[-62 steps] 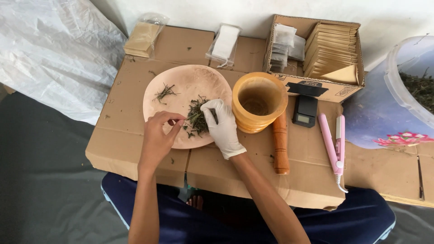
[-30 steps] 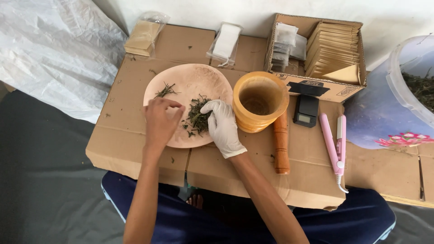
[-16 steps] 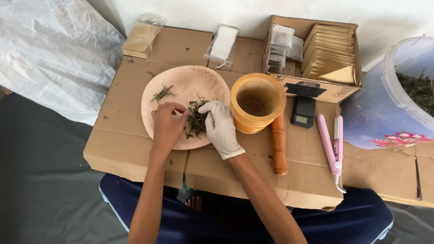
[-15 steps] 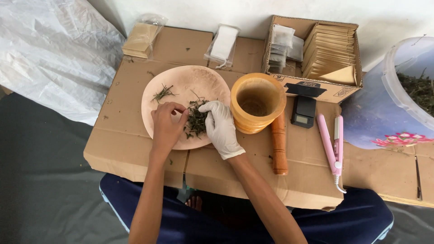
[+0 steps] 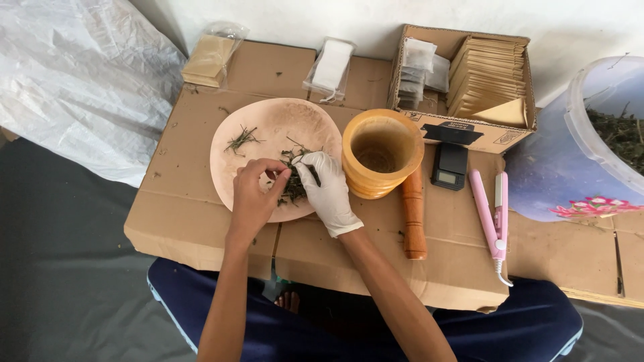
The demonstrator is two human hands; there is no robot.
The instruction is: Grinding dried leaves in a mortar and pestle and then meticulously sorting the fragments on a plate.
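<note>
A round wooden plate (image 5: 268, 124) lies on a flattened cardboard box (image 5: 201, 214). A pile of dried green herbs (image 5: 292, 189) sits at its near right part, and a small separate tuft of stems (image 5: 241, 139) lies at its left. My bare left hand (image 5: 253, 198) rests on the plate's near edge, thumb and fingers pinched on a sprig at the pile. My right hand (image 5: 326, 188), in a white glove, presses its fingers into the same pile from the right. The two hands almost touch.
A wooden mortar (image 5: 381, 153) stands right of the plate, its pestle (image 5: 414, 214) lying beside it. A small black scale (image 5: 449, 166), a pink heat sealer (image 5: 493, 214), a box of paper sachets (image 5: 486, 77), bagged packets (image 5: 330, 66) and a herb-filled tub (image 5: 614, 134) surround them.
My left hand moved up from the plate's near edge to the herb pile and pinched into it. The gloved right hand stayed on the pile, fingers shifting slightly.
</note>
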